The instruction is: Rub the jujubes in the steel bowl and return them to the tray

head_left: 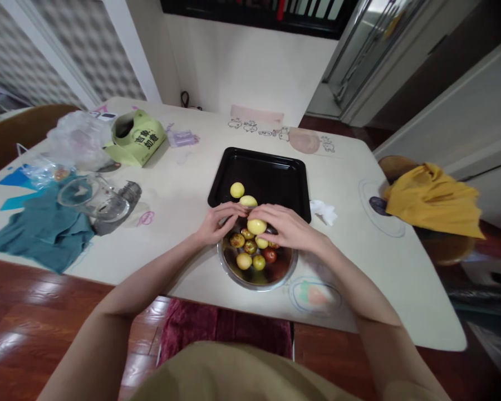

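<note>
A round metal bowl (258,288) near the table's front edge holds several small round fruits, some yellow, some mottled brown, and a red one (269,255). Over its far rim, my right hand (286,225) is curled around a smooth yellow fruit (257,226). My left hand (219,221) is at the bowl's left rim, thumb apart from the fingers, its fingertips close to those of the right; I see nothing held in it. Just beyond my hands, a yellow fruit (237,190) and another yellow fruit (247,201) lie at the near side of a black baking tray (267,172).
A crumpled white tissue (323,211) lies right of the tray. To the left are a glass jug (96,197) on its side, a teal cloth (39,228), a green carton (137,139) and a clear plastic bag (79,136). A yellow cloth (434,200) hangs over a chair at the right.
</note>
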`<move>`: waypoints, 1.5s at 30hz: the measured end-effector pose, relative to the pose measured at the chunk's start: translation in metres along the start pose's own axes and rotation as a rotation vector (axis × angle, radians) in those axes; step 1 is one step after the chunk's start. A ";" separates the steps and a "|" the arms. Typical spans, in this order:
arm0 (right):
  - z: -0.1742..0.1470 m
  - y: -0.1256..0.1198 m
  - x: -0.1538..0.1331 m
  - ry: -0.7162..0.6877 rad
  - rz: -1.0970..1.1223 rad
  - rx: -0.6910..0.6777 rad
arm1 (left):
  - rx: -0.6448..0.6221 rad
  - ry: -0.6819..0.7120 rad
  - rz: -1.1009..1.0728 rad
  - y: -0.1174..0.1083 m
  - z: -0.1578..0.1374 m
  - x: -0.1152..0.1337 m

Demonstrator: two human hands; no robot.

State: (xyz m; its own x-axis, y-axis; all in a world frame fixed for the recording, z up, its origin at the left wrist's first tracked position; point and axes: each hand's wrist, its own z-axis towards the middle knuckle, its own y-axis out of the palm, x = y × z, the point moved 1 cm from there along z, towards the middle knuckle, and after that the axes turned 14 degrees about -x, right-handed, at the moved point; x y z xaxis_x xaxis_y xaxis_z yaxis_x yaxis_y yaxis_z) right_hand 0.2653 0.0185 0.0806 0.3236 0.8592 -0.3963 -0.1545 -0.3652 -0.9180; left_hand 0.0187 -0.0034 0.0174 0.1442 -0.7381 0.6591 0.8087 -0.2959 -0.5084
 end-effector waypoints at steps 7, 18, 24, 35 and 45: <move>0.002 0.008 -0.007 -0.005 -0.004 -0.125 | -0.002 -0.032 0.007 0.000 0.000 0.000; 0.001 0.009 -0.002 0.041 -0.036 -0.153 | -0.012 -0.081 0.015 -0.001 0.000 -0.001; 0.002 0.007 -0.004 0.051 -0.028 -0.158 | -0.014 -0.073 0.023 -0.002 0.000 0.001; 0.000 0.004 -0.002 0.062 0.017 -0.156 | 0.011 -0.074 0.007 -0.001 -0.001 -0.001; -0.015 -0.015 0.006 0.047 0.109 0.111 | 0.079 -0.244 0.135 -0.007 0.000 -0.021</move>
State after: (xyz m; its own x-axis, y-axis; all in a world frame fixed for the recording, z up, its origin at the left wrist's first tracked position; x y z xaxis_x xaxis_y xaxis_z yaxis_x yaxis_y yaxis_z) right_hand 0.2832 0.0239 0.0916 0.3423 0.7978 -0.4964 -0.2923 -0.4116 -0.8632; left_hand 0.0100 0.0144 0.0070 0.3788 -0.5970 0.7072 0.8135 -0.1495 -0.5620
